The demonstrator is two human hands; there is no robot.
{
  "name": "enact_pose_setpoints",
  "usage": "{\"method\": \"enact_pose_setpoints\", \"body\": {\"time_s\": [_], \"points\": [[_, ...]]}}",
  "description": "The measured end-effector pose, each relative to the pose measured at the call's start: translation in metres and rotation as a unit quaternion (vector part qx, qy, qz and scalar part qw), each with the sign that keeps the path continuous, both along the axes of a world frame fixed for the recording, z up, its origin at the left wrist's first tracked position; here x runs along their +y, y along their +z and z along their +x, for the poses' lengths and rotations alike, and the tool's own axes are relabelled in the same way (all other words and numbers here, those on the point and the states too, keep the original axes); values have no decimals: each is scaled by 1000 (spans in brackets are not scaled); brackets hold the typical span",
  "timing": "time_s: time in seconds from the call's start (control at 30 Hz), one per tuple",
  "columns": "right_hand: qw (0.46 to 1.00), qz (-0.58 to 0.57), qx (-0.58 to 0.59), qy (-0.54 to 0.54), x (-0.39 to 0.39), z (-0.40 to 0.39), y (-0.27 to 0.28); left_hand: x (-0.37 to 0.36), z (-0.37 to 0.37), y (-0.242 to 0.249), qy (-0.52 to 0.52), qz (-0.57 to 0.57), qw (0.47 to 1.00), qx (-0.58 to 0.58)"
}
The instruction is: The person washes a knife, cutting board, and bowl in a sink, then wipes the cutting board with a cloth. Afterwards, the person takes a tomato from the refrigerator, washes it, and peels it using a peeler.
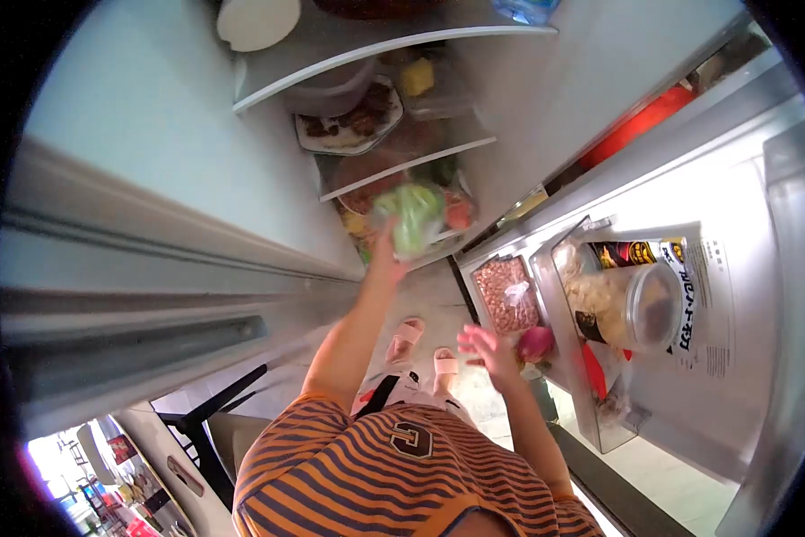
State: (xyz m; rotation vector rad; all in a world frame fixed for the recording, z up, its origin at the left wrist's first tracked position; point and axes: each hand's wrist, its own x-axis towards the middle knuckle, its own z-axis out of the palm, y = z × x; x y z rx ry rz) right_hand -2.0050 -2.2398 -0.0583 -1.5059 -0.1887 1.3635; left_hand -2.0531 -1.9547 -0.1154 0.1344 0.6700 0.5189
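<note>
A green vegetable in a clear plastic bag [411,215] is held by my left hand [389,255], in front of the fridge's lower compartment. The bag and the hand are blurred, and my fingers are wrapped against its near side. My right hand [488,351] is raised near the open door with its fingers apart and nothing in it. Just right of it are a purple-pink onion-like item [535,344] and a bag of pinkish nuts or beans [507,294] in the door's lower bin.
A plate of dark food [353,121] stands on a shelf beside a yellow item [417,78]. The glass shelf edge [393,49] juts above. At right, a clear jar [631,306] lies in a door bin. Below are my sandaled feet [408,333].
</note>
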Motion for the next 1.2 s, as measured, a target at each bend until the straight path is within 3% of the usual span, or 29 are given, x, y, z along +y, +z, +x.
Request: {"method": "enact_pose_setpoints", "body": {"time_s": [0.03, 0.13, 0.2, 0.3, 0.73, 0.9, 1.2], "points": [[999, -35, 10, -9, -12, -8, -8, 18, 12, -3, 32, -19, 999, -11], [992, -120, 17, -20, -57, -33, -32, 49, 49, -91, 119, 128, 979, 102], [984, -170, 37, -37, -85, -44, -43, 53, 64, -35, 165, 157, 948, 223], [972, -222, 41, -67, -111, -53, -45, 79, 68, -61, 167, 162, 940, 248], [953, -304, 10, -17, -155, -68, -100, 161, 101, -53, 252, 151, 940, 174], [934, -358, -11, 11, -172, -68, -97, 180, 106, -59, 272, 148, 939, 150], [934, -355, -38, 0, -181, -61, -92, 190, 94, -63, 285, 143, 938, 135]]}}
